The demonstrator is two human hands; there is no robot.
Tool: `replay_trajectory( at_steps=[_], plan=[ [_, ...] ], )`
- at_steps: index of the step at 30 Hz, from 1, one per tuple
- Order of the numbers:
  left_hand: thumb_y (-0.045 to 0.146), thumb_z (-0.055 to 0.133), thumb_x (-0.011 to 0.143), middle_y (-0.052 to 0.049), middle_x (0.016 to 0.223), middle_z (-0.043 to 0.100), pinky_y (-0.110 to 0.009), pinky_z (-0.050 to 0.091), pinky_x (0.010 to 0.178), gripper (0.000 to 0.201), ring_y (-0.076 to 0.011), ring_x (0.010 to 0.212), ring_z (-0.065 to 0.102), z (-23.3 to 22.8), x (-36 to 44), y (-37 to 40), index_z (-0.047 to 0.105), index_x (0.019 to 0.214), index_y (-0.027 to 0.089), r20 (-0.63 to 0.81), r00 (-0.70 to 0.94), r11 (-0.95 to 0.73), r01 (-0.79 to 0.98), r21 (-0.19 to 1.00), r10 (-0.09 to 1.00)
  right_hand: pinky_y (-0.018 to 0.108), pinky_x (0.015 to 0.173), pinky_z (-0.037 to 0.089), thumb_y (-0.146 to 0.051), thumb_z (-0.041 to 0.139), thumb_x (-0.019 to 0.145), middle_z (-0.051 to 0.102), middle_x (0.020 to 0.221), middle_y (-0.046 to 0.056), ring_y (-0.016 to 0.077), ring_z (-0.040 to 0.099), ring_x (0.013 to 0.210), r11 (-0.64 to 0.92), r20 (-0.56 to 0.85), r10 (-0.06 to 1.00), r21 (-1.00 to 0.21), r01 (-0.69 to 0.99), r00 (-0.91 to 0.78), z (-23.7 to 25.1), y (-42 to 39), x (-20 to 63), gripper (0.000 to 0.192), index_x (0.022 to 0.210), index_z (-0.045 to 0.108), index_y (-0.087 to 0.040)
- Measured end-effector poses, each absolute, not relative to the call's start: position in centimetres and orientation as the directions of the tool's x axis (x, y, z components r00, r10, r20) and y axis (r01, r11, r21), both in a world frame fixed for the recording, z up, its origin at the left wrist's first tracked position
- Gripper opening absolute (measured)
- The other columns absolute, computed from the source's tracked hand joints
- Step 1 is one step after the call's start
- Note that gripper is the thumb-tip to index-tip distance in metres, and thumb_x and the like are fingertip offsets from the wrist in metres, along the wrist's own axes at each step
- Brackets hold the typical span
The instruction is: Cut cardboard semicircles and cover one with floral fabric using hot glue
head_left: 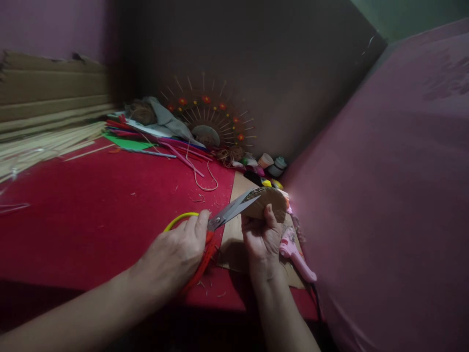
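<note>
Centre frame, I noted the left hand (176,254) closed around the scissors (220,220), blades angled up-right. The right hand (262,237) gripped the cardboard disc (269,203), which lay just right of the blade tips, touching them, above the brown card sheet (234,244).
</note>
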State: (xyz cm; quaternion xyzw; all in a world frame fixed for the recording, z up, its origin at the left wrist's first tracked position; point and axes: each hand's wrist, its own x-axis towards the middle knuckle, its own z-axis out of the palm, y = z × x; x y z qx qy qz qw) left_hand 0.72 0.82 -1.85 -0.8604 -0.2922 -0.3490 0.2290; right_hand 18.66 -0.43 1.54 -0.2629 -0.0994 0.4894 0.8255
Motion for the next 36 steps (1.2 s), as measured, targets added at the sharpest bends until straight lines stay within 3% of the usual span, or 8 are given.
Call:
replay_trajectory(
  at_steps=[9,15,19,23,30,36],
  plan=[
    [-0.005,0.031,0.082,-0.021,0.074,0.068,-0.035,0.058,0.049,0.042,-0.0284,0.064,0.07,-1.4,0.7,0.6,0.064,0.107,-0.011,0.694,0.609,-0.698,0.683,-0.213,0.384,0.043,0.106,0.047,-0.012,0.071,0.075,0.078,0.077,-0.003,0.0163,0.072,0.099,0.392,-0.1,0.846,-0.547,-0.739,0.523,1.6,-0.4,18.7,0.013,0.081,0.072,-0.024],
    [-0.004,0.031,0.083,-0.018,0.07,0.068,-0.039,0.058,0.048,0.04,-0.0283,0.058,0.069,-1.5,0.5,0.8,0.068,0.098,-0.004,0.607,0.631,-0.708,0.69,-0.154,0.483,0.046,0.105,0.047,-0.013,0.072,0.075,0.079,0.083,-0.002,0.0177,0.071,0.101,0.381,-0.073,0.855,-0.581,-0.719,0.513,1.6,-0.6,18.4,0.013,0.081,0.072,-0.025],
    [0.002,0.033,0.087,-0.025,0.092,0.071,-0.041,0.063,0.065,0.041,-0.0301,0.08,0.072,-2.2,-0.2,1.9,0.057,0.119,-0.008,0.667,0.559,-0.74,0.672,-0.016,0.492,0.043,0.101,0.051,-0.012,0.07,0.077,0.078,0.077,-0.003,0.0154,0.073,0.087,0.361,-0.116,0.858,-0.559,-0.746,0.501,1.8,-0.7,18.3,0.012,0.079,0.072,-0.024],
    [0.006,0.038,0.088,-0.024,0.112,0.068,-0.042,0.061,0.084,0.048,-0.0301,0.102,0.068,-2.4,-0.7,2.0,0.046,0.134,-0.002,0.638,0.55,-0.765,0.637,0.097,0.539,0.039,0.098,0.052,-0.012,0.066,0.081,0.078,0.076,-0.004,0.0128,0.072,0.078,0.333,-0.167,0.86,-0.532,-0.779,0.482,2.0,-0.5,18.4,0.014,0.077,0.071,-0.025],
    [-0.001,0.035,0.083,-0.025,0.095,0.069,-0.043,0.063,0.073,0.045,-0.0314,0.085,0.071,-2.5,0.2,0.3,0.047,0.126,-0.009,0.712,0.572,-0.798,0.602,-0.028,0.407,0.037,0.099,0.052,-0.014,0.07,0.078,0.078,0.079,-0.004,0.0143,0.072,0.09,0.328,-0.103,0.884,-0.559,-0.761,0.457,1.3,-0.5,18.7,0.014,0.086,0.072,-0.025],
    [-0.005,0.033,0.083,-0.023,0.09,0.069,-0.039,0.064,0.069,0.044,-0.0296,0.08,0.071,-1.4,-0.3,0.8,0.047,0.124,-0.01,0.733,0.567,-0.772,0.63,-0.09,0.376,0.033,0.084,0.058,-0.007,0.071,0.067,0.078,0.082,-0.005,0.0142,0.073,0.082,0.425,0.039,0.855,-0.624,-0.656,0.517,1.4,-0.9,18.1,0.032,0.091,0.072,-0.027]
  ],
)
